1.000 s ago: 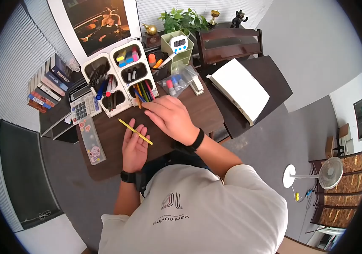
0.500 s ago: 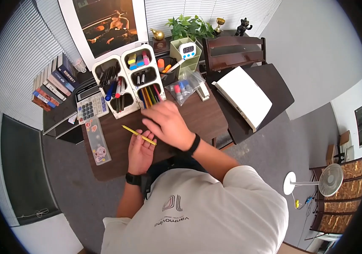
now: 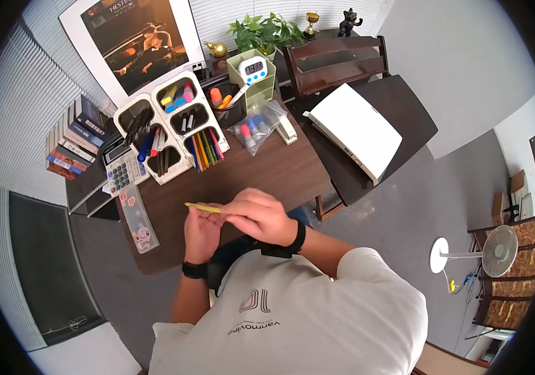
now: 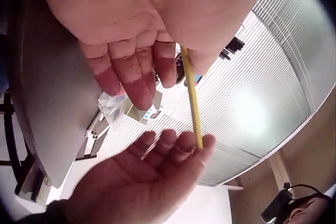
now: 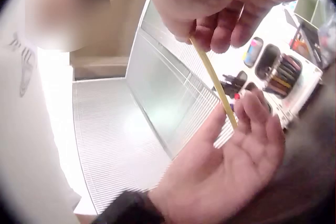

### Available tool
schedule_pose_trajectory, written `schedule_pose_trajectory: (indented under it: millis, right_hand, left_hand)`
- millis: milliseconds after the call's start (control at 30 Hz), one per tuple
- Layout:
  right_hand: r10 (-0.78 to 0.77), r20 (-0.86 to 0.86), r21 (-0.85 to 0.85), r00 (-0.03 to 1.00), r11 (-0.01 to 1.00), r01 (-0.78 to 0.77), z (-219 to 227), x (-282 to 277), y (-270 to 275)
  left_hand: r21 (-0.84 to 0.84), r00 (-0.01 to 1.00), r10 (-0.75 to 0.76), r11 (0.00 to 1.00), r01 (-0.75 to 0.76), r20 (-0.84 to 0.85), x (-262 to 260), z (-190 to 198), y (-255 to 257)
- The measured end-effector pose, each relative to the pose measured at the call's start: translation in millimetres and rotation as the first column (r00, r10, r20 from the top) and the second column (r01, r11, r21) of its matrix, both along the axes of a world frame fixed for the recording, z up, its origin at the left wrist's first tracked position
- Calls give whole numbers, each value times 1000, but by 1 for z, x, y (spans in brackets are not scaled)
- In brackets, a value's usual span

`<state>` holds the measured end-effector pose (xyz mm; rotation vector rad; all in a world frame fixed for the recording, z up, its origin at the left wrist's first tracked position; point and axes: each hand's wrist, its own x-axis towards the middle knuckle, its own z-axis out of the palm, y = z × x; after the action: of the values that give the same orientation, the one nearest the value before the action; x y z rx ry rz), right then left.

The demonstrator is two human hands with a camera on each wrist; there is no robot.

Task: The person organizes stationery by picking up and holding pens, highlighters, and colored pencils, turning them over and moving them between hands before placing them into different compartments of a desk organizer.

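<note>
A thin yellow pencil (image 3: 205,207) is held over the near part of the table. My right hand (image 3: 256,215) pinches one end of it between thumb and fingertips, as the right wrist view shows for the pencil (image 5: 212,74). Palm up, my left hand (image 3: 203,234) sits at the other end, its fingers extended and loosely spread. In the left wrist view the pencil (image 4: 191,98) runs alongside the left thumb (image 4: 200,61), its far end hidden behind that hand. Coloured pencils (image 3: 205,150) stand in the near right compartment of the white organizer (image 3: 173,175).
The organizer also holds highlighters (image 3: 178,97) and dark pens (image 3: 139,125). To its left lie a calculator (image 3: 126,172) and a stickered pencil case (image 3: 138,220). At the right are a clear bag (image 3: 256,128), a white stapler (image 3: 287,129) and a black mesh cup (image 3: 230,114).
My right hand has come back from beside the coloured pencils to my left hand, and now pinches the yellow pencil's end. The left hand's fingers, earlier supporting the pencil, are more extended.
</note>
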<state>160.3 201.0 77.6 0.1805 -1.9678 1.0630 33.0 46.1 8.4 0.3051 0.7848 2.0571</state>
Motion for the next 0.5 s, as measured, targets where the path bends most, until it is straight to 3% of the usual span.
schedule_pose_trajectory:
  millis: [100, 267, 500]
  right_hand:
    - [-117, -149, 89, 982, 987, 131, 26, -5, 17]
    - [-322, -61, 255, 945, 910, 327, 16, -39, 30]
    - [-385, -35, 368, 922, 853, 370, -3, -77, 26]
  left_hand:
    - [-7, 998, -21, 1000, 22, 58, -9, -7, -3]
    - [-54, 992, -5, 998, 12, 129, -15, -7, -2]
    - [-44, 987, -6, 999, 14, 162, -14, -11, -7]
